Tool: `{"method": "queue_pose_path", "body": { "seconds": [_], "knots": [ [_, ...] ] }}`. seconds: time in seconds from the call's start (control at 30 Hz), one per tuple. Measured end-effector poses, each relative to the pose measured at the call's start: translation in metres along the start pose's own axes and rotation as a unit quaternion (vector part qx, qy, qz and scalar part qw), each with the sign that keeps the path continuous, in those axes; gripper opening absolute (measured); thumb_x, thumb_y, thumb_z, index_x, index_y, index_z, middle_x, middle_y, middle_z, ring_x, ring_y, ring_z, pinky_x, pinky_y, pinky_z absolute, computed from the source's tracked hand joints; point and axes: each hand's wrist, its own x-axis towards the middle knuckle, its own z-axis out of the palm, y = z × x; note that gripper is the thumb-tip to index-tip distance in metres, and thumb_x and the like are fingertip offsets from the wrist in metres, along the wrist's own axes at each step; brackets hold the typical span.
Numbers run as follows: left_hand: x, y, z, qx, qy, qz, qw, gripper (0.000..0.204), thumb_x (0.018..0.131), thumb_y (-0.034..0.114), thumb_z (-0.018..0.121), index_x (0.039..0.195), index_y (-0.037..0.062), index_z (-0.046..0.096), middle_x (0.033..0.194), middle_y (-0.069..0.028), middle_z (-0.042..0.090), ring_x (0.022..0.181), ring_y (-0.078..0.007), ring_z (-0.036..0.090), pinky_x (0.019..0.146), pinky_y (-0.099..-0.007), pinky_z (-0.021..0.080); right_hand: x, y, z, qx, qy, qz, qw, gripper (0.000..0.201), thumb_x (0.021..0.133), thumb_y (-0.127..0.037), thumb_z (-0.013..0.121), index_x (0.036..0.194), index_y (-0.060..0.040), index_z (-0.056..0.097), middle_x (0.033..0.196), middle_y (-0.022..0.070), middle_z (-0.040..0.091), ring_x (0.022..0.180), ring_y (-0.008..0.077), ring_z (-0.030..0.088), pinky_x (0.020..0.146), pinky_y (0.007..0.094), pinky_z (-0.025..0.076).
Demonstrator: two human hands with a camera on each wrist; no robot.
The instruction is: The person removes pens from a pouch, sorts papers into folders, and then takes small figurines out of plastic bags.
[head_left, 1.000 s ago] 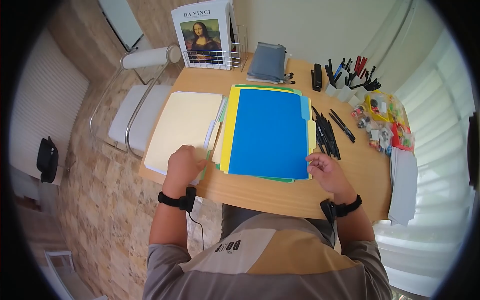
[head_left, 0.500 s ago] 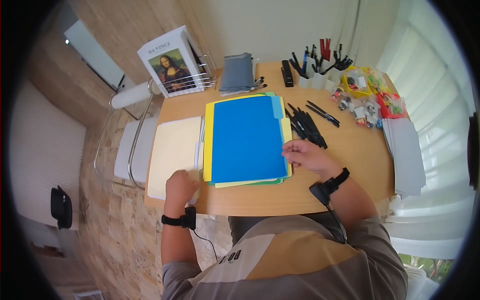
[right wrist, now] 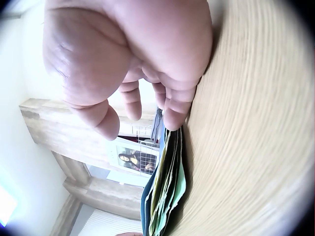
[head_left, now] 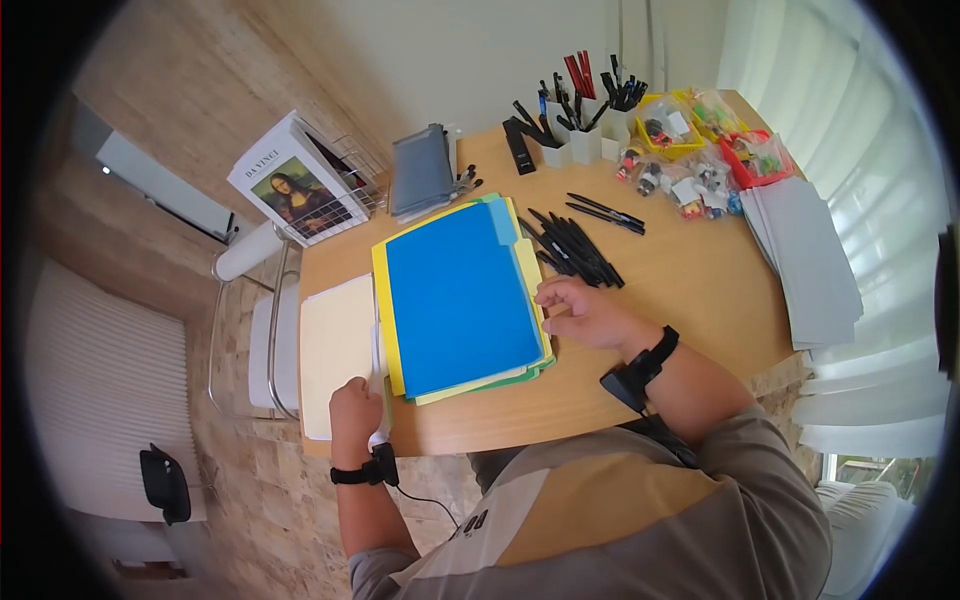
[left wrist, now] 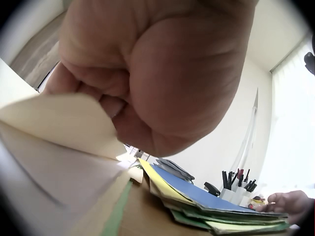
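A pile of cream folders (head_left: 336, 330) lies at the table's left edge. My left hand (head_left: 356, 410) is at its lower right corner; in the left wrist view that hand (left wrist: 157, 73) has curled fingers gripping the raised edge of a cream folder (left wrist: 64, 123), its fingertips partly hidden. To the right lies a stack of folders with a blue folder (head_left: 460, 310) on top and yellow and green edges showing. My right hand (head_left: 590, 312) rests at the stack's right side. In the right wrist view its fingers (right wrist: 175, 115) are loosely extended, one touching the stack's end (right wrist: 167, 187).
Loose black pens (head_left: 575, 250) lie right of the stack. Behind are a grey pouch (head_left: 422, 170), a stapler (head_left: 519, 147), pen holders (head_left: 586, 147) and a wire rack with a Da Vinci book (head_left: 290, 195). Bagged items in bins (head_left: 755, 158) and grey sheets (head_left: 805, 260) stand at right.
The head view has turned, shifting the table scene leftward. Both hands keep nearly the same places beside their piles; the left has shifted slightly toward the cream pile's lower corner.
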Motion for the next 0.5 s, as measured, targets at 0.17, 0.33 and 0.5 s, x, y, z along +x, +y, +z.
{"method": "queue_pose_path", "body": {
  "seconds": [0.17,0.33,0.5],
  "knots": [
    [0.001,-0.008,0.023,0.025,0.071,-0.005,0.997,0.013,0.079,0.008,0.054,0.076,-0.0030,0.059,0.074,-0.0270,0.062,0.073,-0.0430,0.062,0.066,-0.0488,0.051,0.001,-0.005,-0.004,0.013,-0.060,0.004,0.998,0.039,0.086,-0.004,0.068,0.122,-0.0006,0.053,0.125,0.0090,0.047,0.117,0.0194,0.051,0.094,0.0333,0.051],
    [-0.007,-0.012,0.012,0.005,0.083,-0.037,0.996,0.013,0.081,0.008,0.053,0.079,-0.0033,0.059,0.075,-0.0247,0.063,0.071,-0.0428,0.062,0.065,-0.0463,0.050,0.003,-0.002,-0.005,0.020,-0.082,-0.010,0.996,0.040,0.085,-0.003,0.068,0.122,0.0002,0.053,0.126,0.0095,0.045,0.118,0.0199,0.050,0.094,0.0335,0.051],
    [-0.027,-0.019,-0.034,-0.023,0.165,-0.109,0.980,0.011,0.085,0.006,0.056,0.089,-0.0035,0.060,0.074,-0.0190,0.065,0.065,-0.0352,0.062,0.061,-0.0403,0.050,0.003,-0.011,-0.005,-0.002,-0.097,-0.005,0.995,0.040,0.086,-0.002,0.067,0.123,0.0006,0.052,0.125,0.0094,0.046,0.119,0.0201,0.050,0.094,0.0340,0.051]
  ]
}}
